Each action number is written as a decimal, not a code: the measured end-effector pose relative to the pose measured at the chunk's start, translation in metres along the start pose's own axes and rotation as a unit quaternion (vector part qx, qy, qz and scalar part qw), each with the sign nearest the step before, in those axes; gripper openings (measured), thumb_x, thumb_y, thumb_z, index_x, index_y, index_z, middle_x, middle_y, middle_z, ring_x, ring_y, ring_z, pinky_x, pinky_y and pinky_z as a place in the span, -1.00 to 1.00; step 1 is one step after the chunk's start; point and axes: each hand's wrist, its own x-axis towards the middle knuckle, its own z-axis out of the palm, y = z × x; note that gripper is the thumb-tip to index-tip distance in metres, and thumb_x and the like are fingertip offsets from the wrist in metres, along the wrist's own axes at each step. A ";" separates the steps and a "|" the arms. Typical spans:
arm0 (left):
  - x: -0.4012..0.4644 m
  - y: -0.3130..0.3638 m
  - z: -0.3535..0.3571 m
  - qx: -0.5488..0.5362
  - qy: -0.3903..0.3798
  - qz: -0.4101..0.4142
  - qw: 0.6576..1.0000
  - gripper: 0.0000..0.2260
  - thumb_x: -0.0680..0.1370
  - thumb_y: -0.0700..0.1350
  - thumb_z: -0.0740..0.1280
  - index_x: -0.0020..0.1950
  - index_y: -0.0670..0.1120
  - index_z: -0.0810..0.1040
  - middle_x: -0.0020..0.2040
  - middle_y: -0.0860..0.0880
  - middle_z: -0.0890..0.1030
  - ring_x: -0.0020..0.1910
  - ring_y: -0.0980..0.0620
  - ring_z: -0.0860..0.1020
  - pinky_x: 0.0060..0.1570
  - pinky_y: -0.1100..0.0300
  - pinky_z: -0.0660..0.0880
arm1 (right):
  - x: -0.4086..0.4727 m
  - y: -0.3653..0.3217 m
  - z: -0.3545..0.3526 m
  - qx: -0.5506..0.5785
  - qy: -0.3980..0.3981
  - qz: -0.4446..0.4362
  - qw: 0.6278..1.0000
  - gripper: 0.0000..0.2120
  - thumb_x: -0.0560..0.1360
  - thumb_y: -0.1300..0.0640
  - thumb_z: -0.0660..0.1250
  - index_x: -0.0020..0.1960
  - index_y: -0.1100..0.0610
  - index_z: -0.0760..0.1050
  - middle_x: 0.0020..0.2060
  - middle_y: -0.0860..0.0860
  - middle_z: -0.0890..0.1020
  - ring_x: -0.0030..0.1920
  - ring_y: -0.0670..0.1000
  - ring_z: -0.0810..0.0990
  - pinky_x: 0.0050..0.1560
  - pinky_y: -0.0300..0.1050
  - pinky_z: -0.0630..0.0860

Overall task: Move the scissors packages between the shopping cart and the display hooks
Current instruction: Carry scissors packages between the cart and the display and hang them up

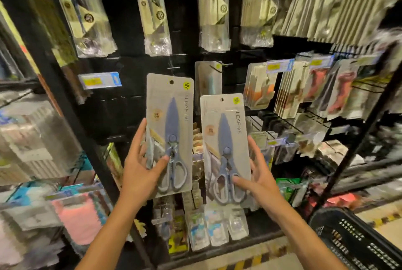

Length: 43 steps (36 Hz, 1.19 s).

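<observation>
Scissors packages (169, 135) (226, 150) stand upright, one pinched in each raised hand (141, 169) (258, 178).

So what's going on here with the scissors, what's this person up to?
A person stands at a store display wall holding two carded scissors packages, one in each hand. The left hand grips the higher package; the right hand grips the lower package. Both are held up in front of the hooks, neither hung. A similar package hangs on a hook behind them, and a black cart sits at lower right.
</observation>
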 end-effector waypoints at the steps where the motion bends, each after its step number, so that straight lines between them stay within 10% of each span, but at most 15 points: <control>1: 0.008 -0.001 0.002 -0.007 -0.004 0.002 1.000 -0.19 0.47 -0.09 0.49 0.60 0.30 0.16 0.55 0.14 0.37 0.49 0.06 0.41 0.42 -0.18 0.43 | 0.006 0.000 -0.001 -0.003 0.004 0.001 1.000 -0.07 0.49 0.38 0.44 0.57 -0.30 0.07 0.45 -0.41 0.34 0.44 -0.17 0.42 0.27 -0.01 0.57; 17: 0.103 -0.019 0.030 -0.063 -0.019 0.033 0.997 -0.19 0.50 -0.31 0.46 0.61 0.15 0.17 0.22 0.52 0.51 0.22 0.39 0.54 0.02 0.51 0.51 | 0.107 0.012 -0.018 -0.029 0.038 -0.019 0.999 -0.10 0.48 0.27 0.49 0.55 -0.36 0.12 0.56 -0.24 0.25 0.49 -0.04 0.39 0.37 0.26 0.47; 23: 0.118 -0.029 0.041 -0.055 -0.001 0.035 0.998 -0.18 0.50 -0.31 0.47 0.61 0.20 0.19 0.40 0.11 0.52 0.25 0.30 0.57 0.04 0.49 0.52 | 0.127 0.023 -0.030 -0.010 0.038 -0.015 0.999 -0.12 0.51 0.27 0.45 0.54 -0.37 0.11 0.54 -0.24 0.28 0.46 -0.06 0.44 0.36 0.25 0.48; 32: 0.133 -0.027 0.067 -0.018 0.034 0.039 0.999 -0.19 0.50 -0.31 0.47 0.61 0.17 0.19 0.31 0.36 0.55 0.25 0.30 0.56 0.08 0.49 0.50 | 0.170 0.028 -0.055 0.011 -0.004 -0.009 1.000 -0.11 0.50 0.26 0.48 0.53 -0.40 0.11 0.56 -0.18 0.29 0.48 0.00 0.42 0.36 0.31 0.46; 43: 0.137 -0.027 0.092 -0.001 0.050 0.029 0.998 -0.18 0.48 -0.19 0.49 0.59 0.30 0.18 0.51 0.21 0.40 0.43 0.16 0.47 0.34 -0.03 0.51 | 0.188 0.043 -0.077 0.015 -0.058 -0.017 0.998 -0.10 0.52 0.28 0.46 0.55 -0.38 0.06 0.57 -0.15 0.26 0.51 0.02 0.37 0.41 0.31 0.40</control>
